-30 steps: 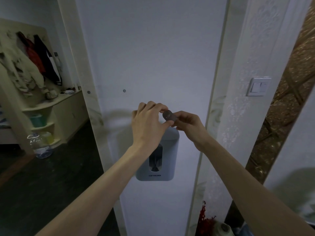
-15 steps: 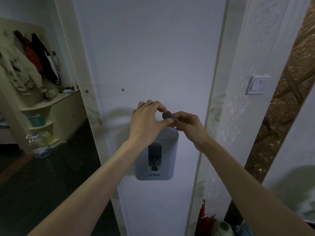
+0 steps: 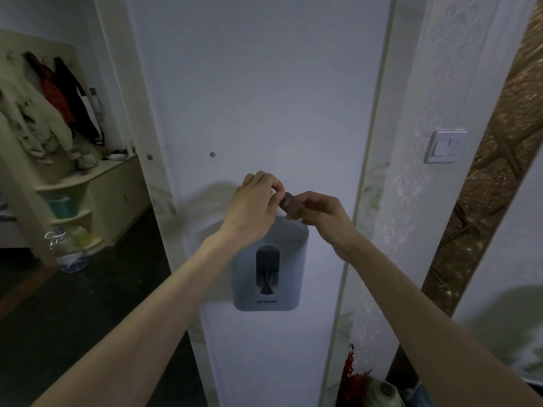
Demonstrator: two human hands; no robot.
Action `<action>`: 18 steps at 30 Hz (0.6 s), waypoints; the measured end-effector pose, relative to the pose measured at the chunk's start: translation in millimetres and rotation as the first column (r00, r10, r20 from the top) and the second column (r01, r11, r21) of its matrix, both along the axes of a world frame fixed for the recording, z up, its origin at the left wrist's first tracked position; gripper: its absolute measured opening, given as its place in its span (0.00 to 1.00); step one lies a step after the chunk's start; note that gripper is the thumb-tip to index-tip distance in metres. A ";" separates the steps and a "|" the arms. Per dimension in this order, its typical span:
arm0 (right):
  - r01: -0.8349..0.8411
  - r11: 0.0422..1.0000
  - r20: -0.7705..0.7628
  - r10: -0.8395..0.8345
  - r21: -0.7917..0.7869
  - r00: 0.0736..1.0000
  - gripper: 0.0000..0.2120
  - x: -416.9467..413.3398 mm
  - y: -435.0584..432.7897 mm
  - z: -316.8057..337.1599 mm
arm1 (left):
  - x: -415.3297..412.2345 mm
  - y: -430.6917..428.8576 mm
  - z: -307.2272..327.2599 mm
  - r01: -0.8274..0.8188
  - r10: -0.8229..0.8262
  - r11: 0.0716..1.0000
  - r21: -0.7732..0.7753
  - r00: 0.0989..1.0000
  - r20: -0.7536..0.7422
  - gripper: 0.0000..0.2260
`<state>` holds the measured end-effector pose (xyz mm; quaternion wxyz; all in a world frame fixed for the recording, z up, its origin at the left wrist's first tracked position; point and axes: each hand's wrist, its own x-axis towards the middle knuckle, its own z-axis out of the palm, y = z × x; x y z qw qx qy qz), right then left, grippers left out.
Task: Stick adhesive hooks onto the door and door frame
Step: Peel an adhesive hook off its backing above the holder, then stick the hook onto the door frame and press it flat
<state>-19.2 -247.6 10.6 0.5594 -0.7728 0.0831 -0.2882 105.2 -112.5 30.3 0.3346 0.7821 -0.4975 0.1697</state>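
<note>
Both my hands meet in front of the white door (image 3: 264, 83), just above a grey cup holder (image 3: 269, 268) mounted on it. My right hand (image 3: 320, 214) pinches a small dark brown adhesive hook (image 3: 289, 202) between thumb and fingers. My left hand (image 3: 257, 201) has its fingertips closed on the hook's left edge, as if picking at its backing. The hook is held a little off the door surface. The pale door frame (image 3: 379, 160) runs down the right side of the door.
A light switch (image 3: 445, 146) sits on the patterned wall to the right. Two small round stickers (image 3: 212, 154) mark the door and its left edge. At left, coats (image 3: 58, 107) hang over shelves, with a water bottle (image 3: 69, 251) on the dark floor. Red flowers (image 3: 352, 374) stand below.
My hands have stayed together on the hook, shifting only slightly; the left fingertips have worked along the hook's edge and the hook has tilted a little.
</note>
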 end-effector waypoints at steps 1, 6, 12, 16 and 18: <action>0.016 1.000 0.000 -0.016 0.013 1.000 0.11 0.5 -0.5 0.2 | -0.6 -0.2 -2.1 0.002 -0.002 1.000 0.000 1.000 0.024 0.05; 0.140 0.984 -0.007 -0.141 0.112 0.990 0.14 0.7 -9.3 -2.7 | -11.1 3.6 -2.8 0.108 -0.109 0.993 -0.039 0.993 -0.034 0.05; 0.147 0.968 -0.023 -0.145 0.205 0.989 0.13 -3.1 -17.3 -9.4 | -2.7 4.0 1.8 0.075 -0.134 0.984 -0.162 0.911 -0.390 0.09; 0.123 0.974 -0.019 -0.121 0.191 0.992 0.13 -4.0 -14.9 -10.1 | 11.8 -0.8 -11.1 -0.037 0.004 0.996 -0.077 0.923 -0.386 0.09; 0.128 0.975 -0.021 -0.126 0.179 0.992 0.13 -5.3 -14.5 -9.7 | 13.5 -2.2 -15.0 -0.092 0.090 0.996 0.007 0.948 -0.307 0.06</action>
